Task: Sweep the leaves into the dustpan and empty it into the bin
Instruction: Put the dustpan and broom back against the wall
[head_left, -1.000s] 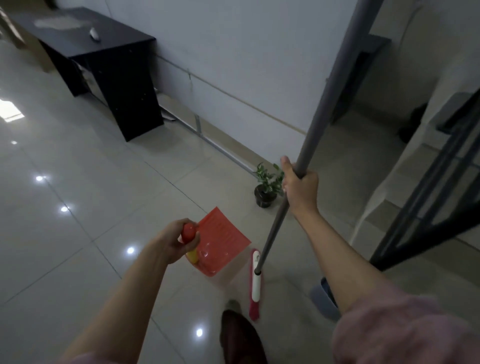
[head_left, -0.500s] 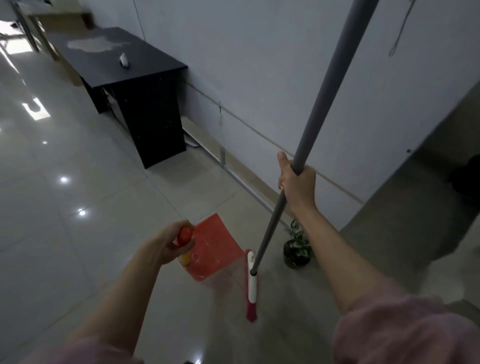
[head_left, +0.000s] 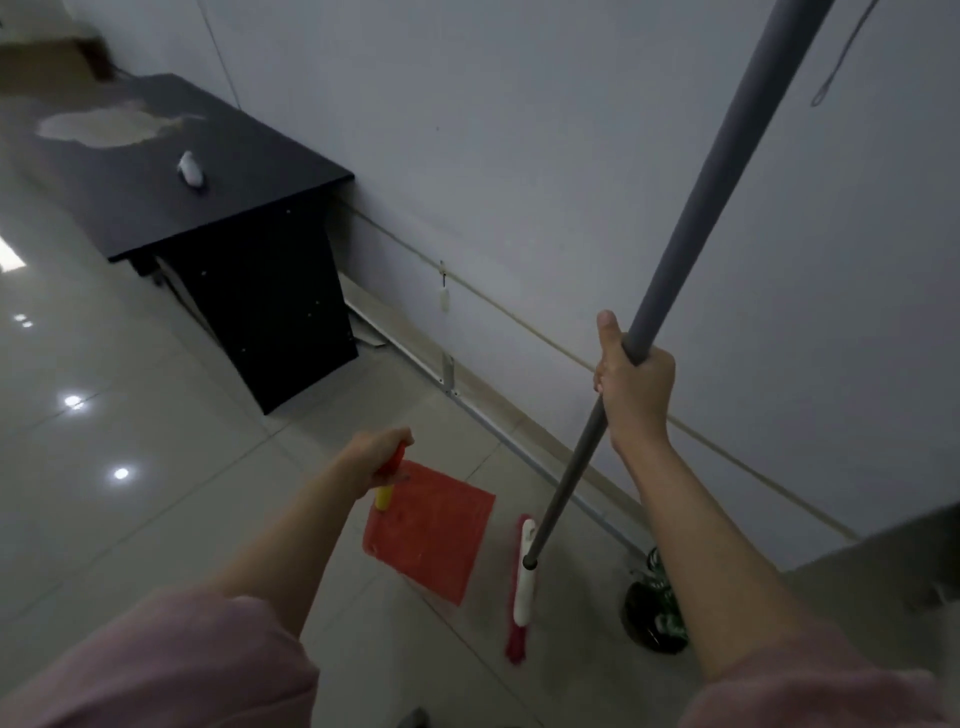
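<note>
Your right hand (head_left: 631, 384) is wrapped around the long grey broom pole (head_left: 691, 218), stiff and light; keep that mid-shaft hold. Your left hand (head_left: 376, 454) is clenched on the flat red plastic dustpan (head_left: 431, 530), held by its handle, beside the red-bristled broom head (head_left: 522, 587). No leaves visible.

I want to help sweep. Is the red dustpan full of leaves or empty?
Looks empty: the dustpan, held by the left hand, shows only bare red plastic, though the picture is blurry.

Glossy tiled floor (head_left: 156, 415) was lit by ceiling-light reflections. A black desk (head_left: 218, 208) was set against the pale wall (head_left: 519, 130); a cable (head_left: 519, 322) was run along it.
</note>
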